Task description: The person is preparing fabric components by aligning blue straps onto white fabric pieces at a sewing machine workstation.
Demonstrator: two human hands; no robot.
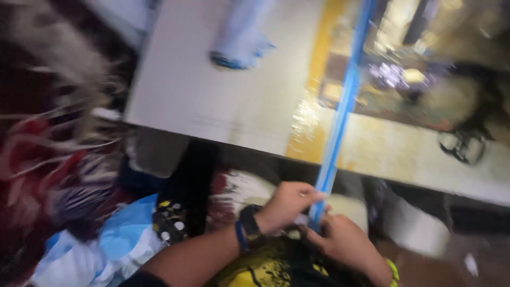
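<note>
- The left hand [287, 204] pinches the blue strip [340, 111] between thumb and fingers; the right hand [345, 242], at 5 o'clock from it, is closed around the lower end
- The strip runs taut toward 12 o'clock, across the pale floor [212, 95]
- Step in hand seems pulling it tight; next needs a steady hold
- Blur hides the fingertips, the cloth pile [106, 234] and the far person's shoe [228, 61]
</note>
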